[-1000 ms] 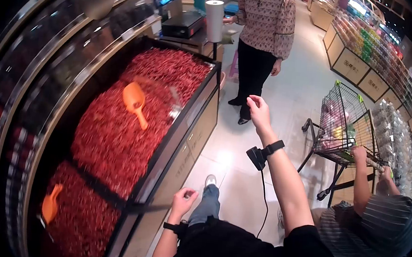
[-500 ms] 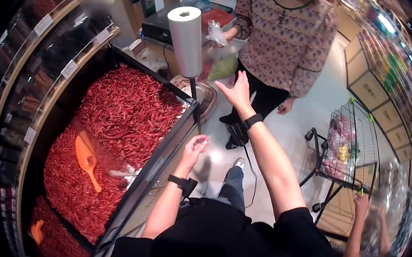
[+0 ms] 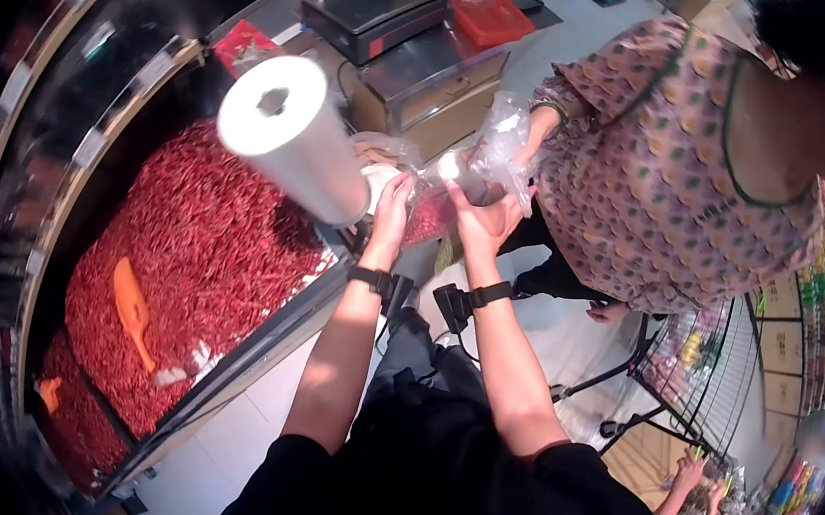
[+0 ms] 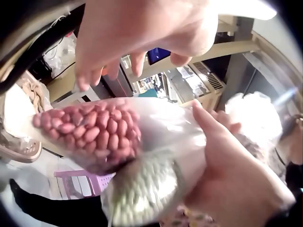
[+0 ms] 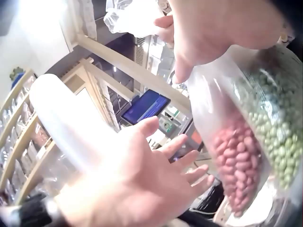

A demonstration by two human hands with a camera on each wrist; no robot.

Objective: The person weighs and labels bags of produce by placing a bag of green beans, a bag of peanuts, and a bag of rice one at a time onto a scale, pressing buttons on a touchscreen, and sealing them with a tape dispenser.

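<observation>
My right hand [image 3: 486, 227] grips clear plastic bags from the side, its thumb lying along the plastic in the left wrist view. One bag holds red-skinned peanuts [image 4: 106, 130]; beside it hangs a bag of round green beans [image 5: 274, 132]. Another person's hand [image 3: 538, 135] is on the gathered upper plastic [image 3: 507, 127], just beyond my right hand. My left hand [image 3: 392, 217] is held up beside the peanuts, fingers extended and apart, with nothing in it, as the right wrist view shows.
A tall roll of plastic bags [image 3: 295, 135] stands close left of my left hand. Below it lies a bin of dried red chillies [image 3: 200, 265] with an orange scoop [image 3: 131, 303]. A scale [image 3: 373, 7] and red tray [image 3: 490, 19] sit ahead; a shopping cart [image 3: 699, 358] stands right.
I have come closer to the person in the patterned blouse. My right hand has reached the bags that person was holding and grips them; my left hand has risen next to them.
</observation>
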